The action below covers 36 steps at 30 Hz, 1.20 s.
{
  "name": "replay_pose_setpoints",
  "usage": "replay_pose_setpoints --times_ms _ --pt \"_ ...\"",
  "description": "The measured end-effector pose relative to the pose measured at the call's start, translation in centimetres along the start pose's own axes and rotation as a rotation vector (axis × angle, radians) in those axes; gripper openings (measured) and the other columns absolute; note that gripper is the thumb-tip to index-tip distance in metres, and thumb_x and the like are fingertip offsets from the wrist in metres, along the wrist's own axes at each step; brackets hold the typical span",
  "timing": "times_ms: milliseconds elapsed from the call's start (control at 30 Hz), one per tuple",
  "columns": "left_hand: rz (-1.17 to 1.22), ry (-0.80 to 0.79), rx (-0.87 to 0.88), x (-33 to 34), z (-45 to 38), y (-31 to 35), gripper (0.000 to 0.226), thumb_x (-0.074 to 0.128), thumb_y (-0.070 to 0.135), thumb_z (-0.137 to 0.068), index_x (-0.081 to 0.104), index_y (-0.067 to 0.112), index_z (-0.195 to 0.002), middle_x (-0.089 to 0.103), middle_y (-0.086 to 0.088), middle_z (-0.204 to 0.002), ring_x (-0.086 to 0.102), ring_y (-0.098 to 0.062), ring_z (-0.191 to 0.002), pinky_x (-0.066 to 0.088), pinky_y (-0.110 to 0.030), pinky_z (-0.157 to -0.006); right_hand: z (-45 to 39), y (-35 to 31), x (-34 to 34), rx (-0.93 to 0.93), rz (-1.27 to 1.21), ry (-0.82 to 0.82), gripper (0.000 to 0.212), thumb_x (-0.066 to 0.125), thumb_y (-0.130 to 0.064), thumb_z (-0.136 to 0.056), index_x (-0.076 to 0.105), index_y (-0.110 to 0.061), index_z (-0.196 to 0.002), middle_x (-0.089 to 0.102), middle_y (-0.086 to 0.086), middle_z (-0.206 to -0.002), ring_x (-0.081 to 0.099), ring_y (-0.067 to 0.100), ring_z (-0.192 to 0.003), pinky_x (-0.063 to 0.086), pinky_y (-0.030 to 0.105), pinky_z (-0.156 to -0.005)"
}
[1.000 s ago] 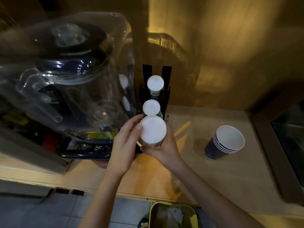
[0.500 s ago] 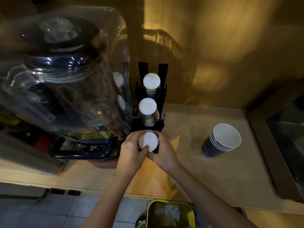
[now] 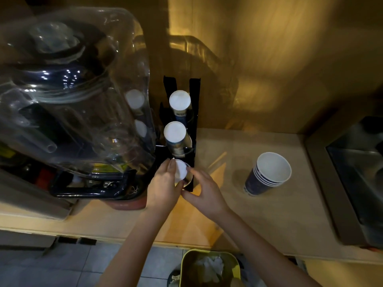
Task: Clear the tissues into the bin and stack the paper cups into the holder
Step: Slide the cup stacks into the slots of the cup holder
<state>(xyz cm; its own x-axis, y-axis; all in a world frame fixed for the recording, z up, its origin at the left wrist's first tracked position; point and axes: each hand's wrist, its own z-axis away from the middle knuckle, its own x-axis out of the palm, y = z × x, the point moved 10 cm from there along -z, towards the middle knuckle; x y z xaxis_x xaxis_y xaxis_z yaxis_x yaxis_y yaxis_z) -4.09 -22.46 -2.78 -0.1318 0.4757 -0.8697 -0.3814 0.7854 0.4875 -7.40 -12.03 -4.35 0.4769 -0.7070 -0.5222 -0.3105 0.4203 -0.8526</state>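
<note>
A black cup holder (image 3: 195, 112) stands against the wall beside the water dispenser. Two upside-down cup stacks fill its rear slot (image 3: 179, 101) and middle slot (image 3: 174, 132). An upside-down paper cup stack (image 3: 180, 171) sits low in the front slot. My left hand (image 3: 163, 187) wraps its left side, fingers on its white base. My right hand (image 3: 204, 193) touches the slot's lower right edge, fingers spread. A nested stack of blue paper cups (image 3: 267, 174) stands mouth-up on the counter to the right. Crumpled tissues (image 3: 209, 266) lie in the yellow bin (image 3: 186, 259) below.
A large clear water bottle on a dark dispenser (image 3: 78, 96) crowds the holder's left side. The beige counter (image 3: 269, 220) runs right to a steel sink (image 3: 356, 172). Grey floor tiles show below the counter edge.
Both hands have lowered the upside-down cup stack from above the holder down into its front slot. My right hand has slid off the cups to the slot's lower edge.
</note>
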Motion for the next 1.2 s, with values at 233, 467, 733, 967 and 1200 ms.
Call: replay_pose_setpoints --times_ms 233,467,733,967,1200 --pt "0.051 0.172 0.078 -3.0 0.6 4.2 0.046 0.059 0.022 -0.083 0.05 0.009 -0.126 0.05 -0.013 -0.135 0.047 -0.03 -0.124 0.044 -0.04 -0.097 2.7 7.5 -5.1 0.442 -0.663 0.157 0.019 0.059 -0.005 -0.084 0.066 -0.021 -0.091 0.067 0.001 -0.095 0.059 0.016 -0.097 0.044 0.026 -0.08" --pt "0.051 0.113 0.45 0.1 1.2 15.2 0.031 0.053 0.028 -0.084 0.059 0.014 -0.112 0.058 -0.005 -0.117 0.056 -0.021 -0.108 0.047 -0.029 -0.084 8.1 16.6 -6.3 0.915 -1.345 0.32 0.028 0.04 -0.017 -0.091 0.052 -0.006 -0.114 0.065 0.016 -0.101 0.059 0.024 -0.092 0.051 0.03 -0.074" --pt "-0.182 -0.214 0.575 9.8 -0.6 22.1 0.083 0.056 0.048 -0.08 0.014 0.017 -0.145 0.011 -0.009 -0.157 0.01 -0.025 -0.144 0.016 -0.039 -0.115 9.8 20.2 -8.1 1.166 -1.581 0.415 0.071 0.023 -0.05 -0.095 0.054 0.014 -0.09 0.063 0.031 -0.107 0.049 0.039 -0.119 0.037 0.046 -0.095" --pt "-0.334 -0.277 0.503 14.7 -3.1 23.9 0.099 0.062 0.052 -0.074 0.004 0.014 -0.145 0.01 -0.012 -0.156 0.007 -0.027 -0.144 0.016 -0.04 -0.116 7.4 19.5 -8.1 1.12 -1.724 0.345 0.059 0.035 -0.048 -0.091 0.053 0.008 -0.082 0.066 0.033 -0.076 0.065 0.041 -0.088 0.05 0.05 -0.075" --pt "-0.239 -0.246 0.426 13.5 -3.3 24.2 0.098 0.07 0.046 -0.066 0.017 0.015 -0.142 0.03 -0.01 -0.142 0.029 -0.028 -0.131 0.038 -0.04 -0.101 6.0 20.1 -8.6 1.004 -1.72 0.348 0.038 0.047 -0.037 -0.086 0.062 -0.004 -0.078 0.07 0.015 -0.056 0.068 0.026 -0.048 0.058 0.033 -0.049"
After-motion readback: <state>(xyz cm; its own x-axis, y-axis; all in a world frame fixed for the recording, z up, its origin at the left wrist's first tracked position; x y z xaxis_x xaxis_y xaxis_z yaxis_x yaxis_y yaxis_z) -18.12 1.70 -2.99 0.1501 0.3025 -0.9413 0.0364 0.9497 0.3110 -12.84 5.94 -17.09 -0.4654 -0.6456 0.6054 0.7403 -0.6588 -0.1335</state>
